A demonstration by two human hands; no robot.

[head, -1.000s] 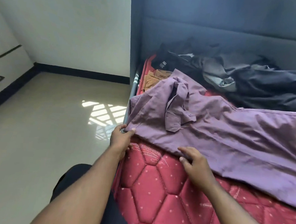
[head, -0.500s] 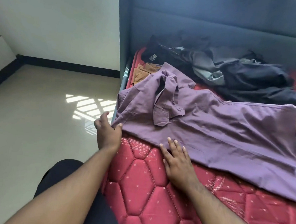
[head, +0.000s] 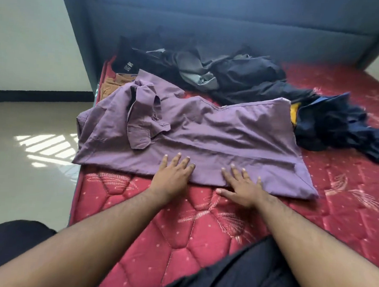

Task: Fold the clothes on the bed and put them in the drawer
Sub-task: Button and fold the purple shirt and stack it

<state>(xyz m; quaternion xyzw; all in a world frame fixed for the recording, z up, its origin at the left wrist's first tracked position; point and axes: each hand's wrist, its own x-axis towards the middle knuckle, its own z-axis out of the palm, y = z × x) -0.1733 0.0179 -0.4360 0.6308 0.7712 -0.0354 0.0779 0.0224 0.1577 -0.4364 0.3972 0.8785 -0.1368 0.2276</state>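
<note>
Both hands are lying flat, fingers straight and spread, on the near edge of the purple shirt [head: 206, 140]. The left hand [head: 173, 175] is pressing the hem with its fingertips on the cloth and its palm partly over the red mattress [head: 178, 231]. The right hand [head: 241, 186] is resting just beside it to the right, fingers splayed on the shirt, thumb stretched out leftward along the hem on the mattress. Neither hand is gripping or pinching anything.

The shirt is lying spread across the bed, collar end toward the left edge, with one sleeve [head: 143, 118] folded over on top of it. Beyond it, a heap of dark clothes [head: 232, 77] is sitting near the grey headboard [head: 213, 22]. A brown garment [head: 112, 83] is peeking out at the far left, partly under the shirt. A navy garment [head: 340, 126] is lying to the right, with a bit of yellow [head: 294, 112] showing at the shirt's right end.
</note>
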